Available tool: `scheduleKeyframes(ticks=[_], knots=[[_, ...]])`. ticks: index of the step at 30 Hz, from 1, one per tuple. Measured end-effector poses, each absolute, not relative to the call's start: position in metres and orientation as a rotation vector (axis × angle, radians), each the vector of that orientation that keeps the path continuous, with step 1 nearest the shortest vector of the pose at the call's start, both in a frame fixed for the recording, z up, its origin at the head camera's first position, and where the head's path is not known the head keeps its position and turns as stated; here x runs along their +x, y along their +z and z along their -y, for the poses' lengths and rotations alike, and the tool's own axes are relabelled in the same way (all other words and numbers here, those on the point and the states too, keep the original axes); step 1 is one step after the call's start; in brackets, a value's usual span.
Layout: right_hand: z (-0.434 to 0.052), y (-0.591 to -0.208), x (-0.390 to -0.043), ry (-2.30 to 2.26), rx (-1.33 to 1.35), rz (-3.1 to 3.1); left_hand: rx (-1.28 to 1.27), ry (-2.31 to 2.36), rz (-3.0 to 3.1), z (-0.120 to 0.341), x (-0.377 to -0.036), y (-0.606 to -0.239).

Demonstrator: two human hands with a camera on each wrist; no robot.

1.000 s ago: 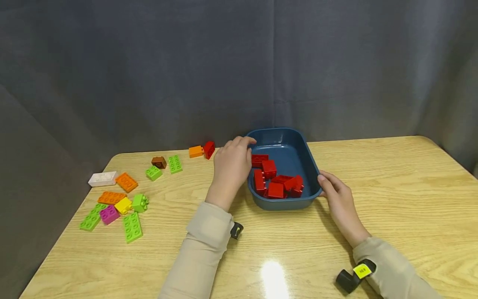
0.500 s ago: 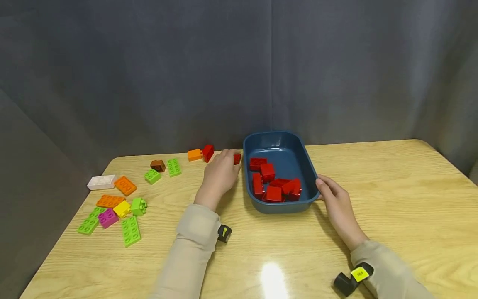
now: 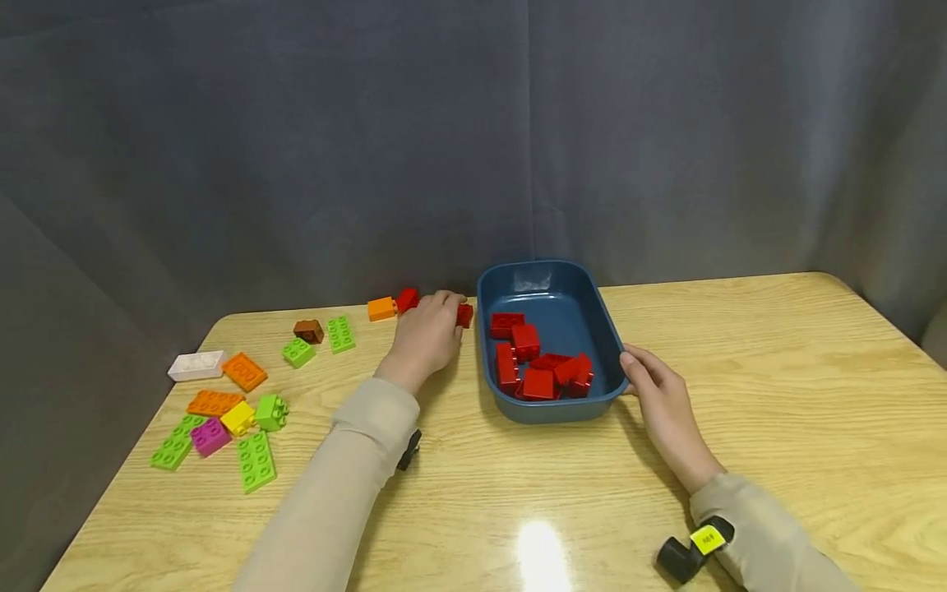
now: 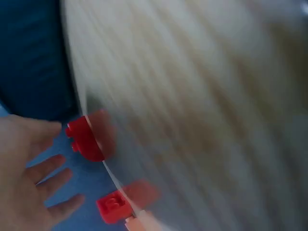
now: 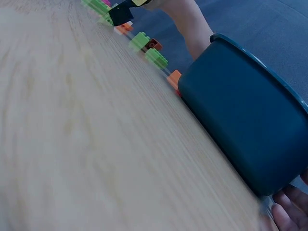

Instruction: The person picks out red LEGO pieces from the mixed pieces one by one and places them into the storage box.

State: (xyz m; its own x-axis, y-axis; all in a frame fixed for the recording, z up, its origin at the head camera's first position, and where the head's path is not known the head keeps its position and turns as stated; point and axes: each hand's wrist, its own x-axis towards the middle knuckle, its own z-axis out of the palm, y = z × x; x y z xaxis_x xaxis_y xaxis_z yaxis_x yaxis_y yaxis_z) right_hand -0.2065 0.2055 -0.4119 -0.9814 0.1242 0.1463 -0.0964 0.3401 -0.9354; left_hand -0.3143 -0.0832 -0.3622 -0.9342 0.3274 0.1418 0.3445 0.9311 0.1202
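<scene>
In the head view my left hand (image 3: 427, 335) is at the table's back edge, left of a blue tub (image 3: 551, 413). A red brick (image 3: 464, 315) lies between that hand and the tub; another red brick (image 3: 407, 300) is partly behind the hand. The left wrist view has the fingers (image 4: 55, 182) spread apart, with the thumb's tip close to the studs of the rounded red brick (image 4: 89, 138). My right hand (image 3: 662, 403) grips the tub's right rim near its front corner, thumb on top. Inside the tub lie several red bricks (image 3: 538, 384).
Left on the table lie several other bricks: an orange brick (image 3: 381, 309), a brown brick (image 3: 308, 331), a white brick (image 3: 196, 366), a yellow brick (image 3: 238, 418), a magenta brick (image 3: 210, 437) and green ones (image 3: 256, 462). A dark curtain (image 3: 370, 148) hangs behind.
My left hand has moved left and away from the tub's left rim, and the red brick beside the tub has come into view. The right hand keeps its hold on the rim.
</scene>
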Motion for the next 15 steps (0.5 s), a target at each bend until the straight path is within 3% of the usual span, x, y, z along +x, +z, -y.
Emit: scheduleKeyframes(ticks=[15], knots=[[-0.206,-0.412,-0.208,1.717,0.002,2.39,-0.482,-0.031,3.112,0.069,-0.328,-0.368]])
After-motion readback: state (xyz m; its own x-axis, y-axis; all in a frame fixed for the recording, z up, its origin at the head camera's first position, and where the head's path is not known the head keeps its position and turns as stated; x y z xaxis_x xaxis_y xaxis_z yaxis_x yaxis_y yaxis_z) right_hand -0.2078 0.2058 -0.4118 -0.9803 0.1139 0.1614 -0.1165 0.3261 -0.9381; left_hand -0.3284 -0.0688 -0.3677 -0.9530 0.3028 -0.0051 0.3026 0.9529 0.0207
